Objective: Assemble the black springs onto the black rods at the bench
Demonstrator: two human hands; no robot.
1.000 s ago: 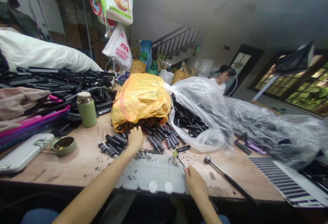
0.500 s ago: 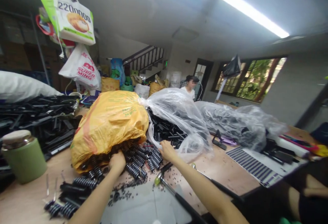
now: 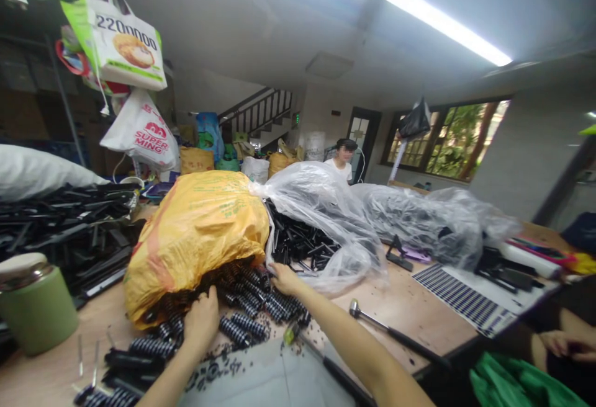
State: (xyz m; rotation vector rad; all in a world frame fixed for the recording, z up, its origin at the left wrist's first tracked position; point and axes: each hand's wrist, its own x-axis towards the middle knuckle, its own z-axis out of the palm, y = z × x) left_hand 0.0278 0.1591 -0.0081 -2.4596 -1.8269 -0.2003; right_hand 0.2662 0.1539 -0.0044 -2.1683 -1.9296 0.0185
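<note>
A yellow woven bag (image 3: pixel 205 221) lies on its side, its mouth facing me, with black ribbed spring-like parts (image 3: pixel 251 295) spilling onto the table. My left hand (image 3: pixel 202 315) is at the lower edge of that mouth, fingers curled among the parts; whatever they hold is hidden. To its right, my right hand (image 3: pixel 286 281) pinches the near rim of a clear plastic bag (image 3: pixel 321 193) beside the yellow one. Inside the clear bag lie many thin black pieces (image 3: pixel 298 236). More ribbed parts (image 3: pixel 151 348) rest left of my left forearm.
Two black-handled hammer-like tools, one (image 3: pixel 395 332) at right and one (image 3: pixel 326 357) partly behind my right forearm, lie on the table. A green flask (image 3: pixel 37 304) stands left by heaped black strips (image 3: pixel 69 221). A person (image 3: pixel 342 159) is at the back; another person's hands (image 3: pixel 565 342) show at right.
My left hand has drawn back out of the bag mouth toward me. My right hand has moved left, and the clear bag's rim has shifted left with it. Green cloth now shows lower right.
</note>
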